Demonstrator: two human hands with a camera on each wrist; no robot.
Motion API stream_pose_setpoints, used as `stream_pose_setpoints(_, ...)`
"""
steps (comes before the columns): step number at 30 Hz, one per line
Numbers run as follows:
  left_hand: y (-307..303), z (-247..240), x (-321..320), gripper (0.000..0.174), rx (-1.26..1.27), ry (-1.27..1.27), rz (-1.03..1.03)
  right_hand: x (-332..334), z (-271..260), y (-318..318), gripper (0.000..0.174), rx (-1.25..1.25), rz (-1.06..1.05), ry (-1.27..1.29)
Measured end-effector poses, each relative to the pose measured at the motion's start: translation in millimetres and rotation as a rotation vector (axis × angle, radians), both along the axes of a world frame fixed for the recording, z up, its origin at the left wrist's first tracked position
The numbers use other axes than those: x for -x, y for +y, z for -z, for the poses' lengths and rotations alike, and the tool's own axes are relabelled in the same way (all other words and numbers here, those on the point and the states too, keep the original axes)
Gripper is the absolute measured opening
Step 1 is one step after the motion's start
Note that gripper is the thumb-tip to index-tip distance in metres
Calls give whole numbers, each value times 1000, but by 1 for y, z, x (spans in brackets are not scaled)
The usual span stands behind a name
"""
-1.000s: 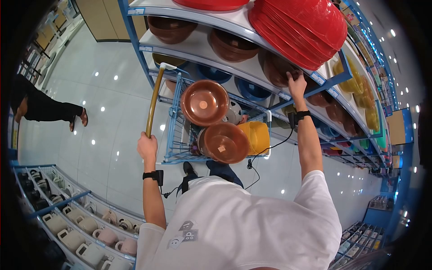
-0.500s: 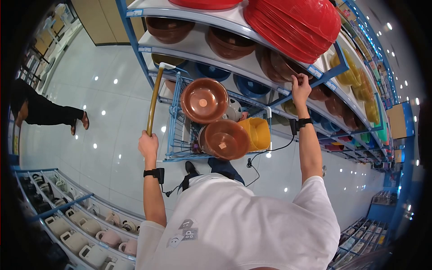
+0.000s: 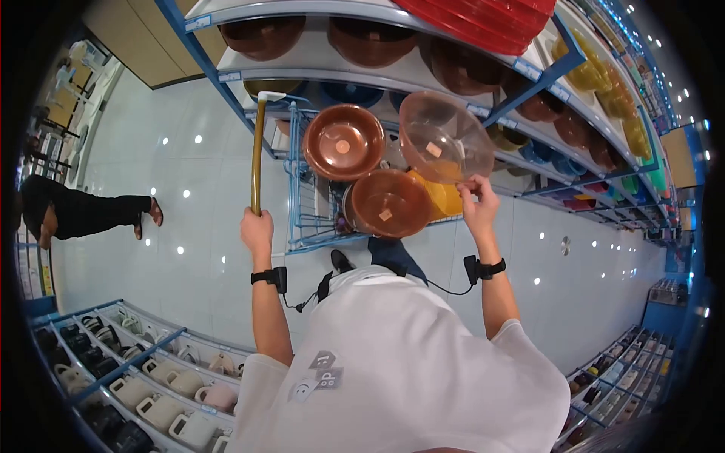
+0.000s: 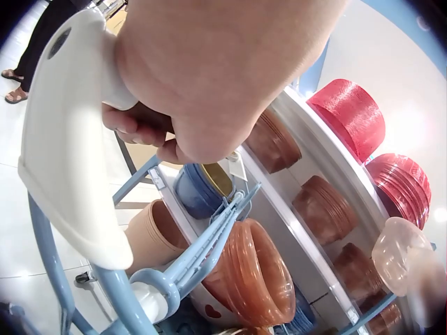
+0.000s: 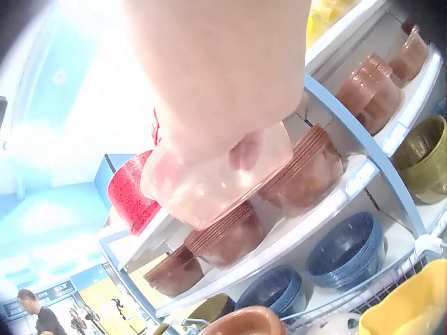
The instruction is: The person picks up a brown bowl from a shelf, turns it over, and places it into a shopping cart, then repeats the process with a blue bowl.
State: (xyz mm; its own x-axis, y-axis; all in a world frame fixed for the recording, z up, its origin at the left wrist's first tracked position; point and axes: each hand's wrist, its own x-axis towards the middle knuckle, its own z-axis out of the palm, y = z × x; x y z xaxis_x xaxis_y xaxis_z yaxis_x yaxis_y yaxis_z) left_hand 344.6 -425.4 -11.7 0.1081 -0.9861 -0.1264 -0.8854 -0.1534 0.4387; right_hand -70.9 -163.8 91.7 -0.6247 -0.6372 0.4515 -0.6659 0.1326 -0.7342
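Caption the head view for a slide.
Left grip on the cart handle, right grip holding a translucent basin, coppery basins in the cart.

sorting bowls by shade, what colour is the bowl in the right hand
The bowl is translucent pinkish brown, clearest in the head view.

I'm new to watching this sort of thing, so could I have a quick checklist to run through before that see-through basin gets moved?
1. Translucent basin held: ok; the right hand pinches its rim.
2. Basin empty: ok; only a label shows inside.
3. Shopping cart held: ok; the left hand grips its gold handle.
4. Open space in the cart: not ok, I'd judge; two copper-brown basins and a yellow bin crowd its top.
5. Those basins well supported: cannot tell; their undersides are hidden.
6. Bystander out of the way: ok, standing well apart.
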Motion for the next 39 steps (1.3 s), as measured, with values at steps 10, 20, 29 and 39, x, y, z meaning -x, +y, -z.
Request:
stream_pose_setpoints(10, 0, -3, 1, 29, -30, -11, -2, -71, 45, 32, 24, -312, -129, -264)
stream_pose_setpoints(20, -1, 0, 0, 29, -22, 1, -10, -86, 38, 17, 36, -528, -300, -267)
stream_pose_setpoints(29, -1, 2, 1, 27, -4, -5, -4, -20, 36, 5, 19, -594, -269, -166)
stream_pose_setpoints(39, 0, -1, 2, 27, -10, -14, -21, 130, -3, -90, 38, -528, 103, 100)
